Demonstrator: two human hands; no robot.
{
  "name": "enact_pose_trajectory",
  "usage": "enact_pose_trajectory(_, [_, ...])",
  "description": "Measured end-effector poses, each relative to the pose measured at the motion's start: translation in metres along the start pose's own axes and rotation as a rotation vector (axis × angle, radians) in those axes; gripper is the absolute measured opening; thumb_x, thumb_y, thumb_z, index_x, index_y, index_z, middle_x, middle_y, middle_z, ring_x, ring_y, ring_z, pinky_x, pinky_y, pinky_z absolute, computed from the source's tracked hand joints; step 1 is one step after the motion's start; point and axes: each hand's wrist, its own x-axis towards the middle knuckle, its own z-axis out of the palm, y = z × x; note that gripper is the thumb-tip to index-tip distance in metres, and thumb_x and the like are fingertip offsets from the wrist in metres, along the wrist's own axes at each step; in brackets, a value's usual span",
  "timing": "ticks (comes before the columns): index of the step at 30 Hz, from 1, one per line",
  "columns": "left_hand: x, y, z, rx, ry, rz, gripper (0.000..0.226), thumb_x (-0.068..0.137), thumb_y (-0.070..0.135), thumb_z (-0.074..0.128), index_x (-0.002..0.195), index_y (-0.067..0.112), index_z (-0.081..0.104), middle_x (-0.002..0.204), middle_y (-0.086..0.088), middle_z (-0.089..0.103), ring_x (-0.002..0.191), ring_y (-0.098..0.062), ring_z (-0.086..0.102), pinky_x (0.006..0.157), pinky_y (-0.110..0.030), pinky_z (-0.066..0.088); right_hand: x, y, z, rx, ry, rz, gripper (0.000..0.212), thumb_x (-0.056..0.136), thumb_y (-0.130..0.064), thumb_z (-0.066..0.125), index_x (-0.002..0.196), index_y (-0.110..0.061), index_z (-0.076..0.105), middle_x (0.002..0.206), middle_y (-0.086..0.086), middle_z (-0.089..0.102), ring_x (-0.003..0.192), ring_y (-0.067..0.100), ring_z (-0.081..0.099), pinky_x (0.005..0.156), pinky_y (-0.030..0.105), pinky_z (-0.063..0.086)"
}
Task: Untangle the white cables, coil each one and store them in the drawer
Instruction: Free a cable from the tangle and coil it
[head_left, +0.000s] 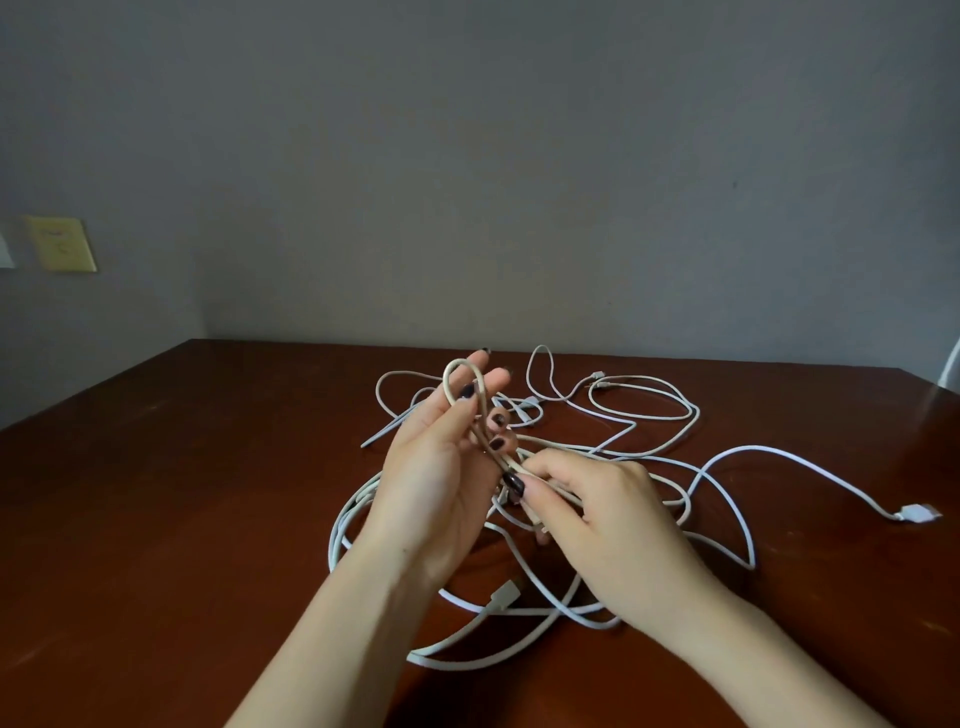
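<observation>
Both hands raised over table (182, 493), working one cable.
Left hand (441, 467): holds folded loop (458, 362), thumb pinning it against fingers, bend poking past fingertips.
Right hand (608, 514): pinches same strands just below left grip, fingers curled.
Beneath and beyond grip: tangle (649, 415) of white cables sprawled on wood.
Seemingly joined to held cable; junction hidden.
Far right of grip: plug (917, 512).

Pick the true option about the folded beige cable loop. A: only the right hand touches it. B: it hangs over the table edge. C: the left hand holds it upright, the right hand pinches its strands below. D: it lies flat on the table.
C: the cable loop stands above the left hand, its thumb across it; the right hand pinches the strands lower.
</observation>
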Motion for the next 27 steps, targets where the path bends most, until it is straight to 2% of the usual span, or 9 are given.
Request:
enact_pose_trajectory(4, [-0.001,-0.012,0.003,0.031,0.048,-0.001,0.022,0.100,0.008,0.037,0.101,0.006,0.058,0.099,-0.013,0.072,0.073,-0.015,0.068,0.061,-0.022,0.055,0.002,0.006,0.003,0.004,0.146,-0.015,0.029,0.090,-0.025,0.049,0.073,-0.010,0.067,0.052,0.000,0.052,0.051,0.015,0.048,0.047,0.019,0.035])
enact_pose_trajectory(7, [-0.011,-0.024,0.009,0.300,-0.037,-0.011,0.033,0.102,0.016,0.034,0.094,0.009,0.065,0.098,-0.008,0.074,0.088,-0.017,0.068,0.076,-0.028,0.055,0.003,0.012,-0.002,0.018,0.284,0.014,0.023,0.089,-0.022,0.054,0.077,-0.013,0.072,0.049,-0.006,0.052,0.047,0.010,0.047,0.045,0.014,0.030])
enact_pose_trajectory(10, [-0.017,-0.025,0.008,0.428,-0.073,0.037,0.032,0.101,0.017,0.038,0.096,0.011,0.069,0.092,-0.004,0.074,0.088,-0.016,0.066,0.084,-0.030,0.052,0.002,0.011,-0.002,-0.025,0.285,-0.015,0.023,0.088,-0.022,0.054,0.079,-0.012,0.073,0.048,-0.006,0.053,0.048,0.011,0.048,0.044,0.017,0.031])
enact_pose_trajectory(13, [-0.014,-0.019,0.005,0.417,-0.036,0.033,0.029,0.100,0.018,0.041,0.086,0.011,0.065,0.078,-0.002,0.070,0.066,-0.010,0.062,0.058,-0.022,0.050,0.001,0.008,0.005,-0.086,0.237,-0.063,0.026,0.089,-0.028,0.051,0.077,-0.015,0.070,0.051,-0.014,0.047,0.049,0.000,0.045,0.048,0.008,0.029])
enact_pose_trajectory(15, [-0.011,-0.015,0.003,0.354,-0.016,0.012,0.029,0.101,0.016,0.038,0.081,0.012,0.060,0.069,0.000,0.065,0.059,-0.010,0.057,0.047,-0.021,0.044,0.002,0.006,0.006,-0.087,0.190,-0.051,0.031,0.090,-0.037,0.044,0.084,-0.020,0.070,0.056,-0.014,0.052,0.053,0.001,0.049,0.050,0.010,0.032])
enact_pose_trajectory(19, [0.000,-0.002,-0.002,0.056,0.033,-0.005,0.028,0.100,0.015,0.038,0.075,0.016,0.051,0.060,0.004,0.046,0.051,-0.008,0.048,0.057,-0.024,0.038,0.000,0.005,-0.001,-0.060,0.038,-0.035,0.026,0.091,-0.032,0.050,0.113,-0.033,0.064,0.074,-0.021,0.061,0.062,-0.003,0.054,0.057,0.010,0.036])
enact_pose_trajectory(21, [0.003,0.004,-0.005,0.001,0.061,0.001,0.026,0.100,0.014,0.037,0.076,0.018,0.047,0.055,0.008,0.040,0.042,-0.004,0.039,0.051,-0.020,0.039,0.001,0.003,-0.005,-0.071,-0.037,-0.057,0.028,0.094,-0.022,0.054,0.118,-0.034,0.062,0.073,-0.020,0.059,0.061,-0.006,0.053,0.054,0.009,0.035])
enact_pose_trajectory(24, [0.005,0.008,-0.007,-0.092,0.092,0.034,0.025,0.101,0.012,0.033,0.081,0.017,0.047,0.053,0.009,0.035,0.037,-0.004,0.028,0.038,-0.016,0.031,0.003,0.004,-0.012,-0.067,-0.105,-0.057,0.027,0.093,-0.014,0.056,0.111,-0.030,0.066,0.073,-0.013,0.061,0.061,-0.003,0.056,0.055,0.011,0.038])
enact_pose_trajectory(27, [0.009,0.018,-0.013,-0.149,0.137,0.066,0.025,0.101,0.012,0.033,0.081,0.016,0.046,0.051,0.009,0.034,0.036,-0.003,0.023,0.033,-0.014,0.022,0.003,0.012,-0.018,-0.110,-0.054,-0.087,0.015,0.091,-0.017,0.059,0.095,-0.024,0.071,0.079,-0.016,0.061,0.078,0.003,0.059,0.066,0.017,0.046])
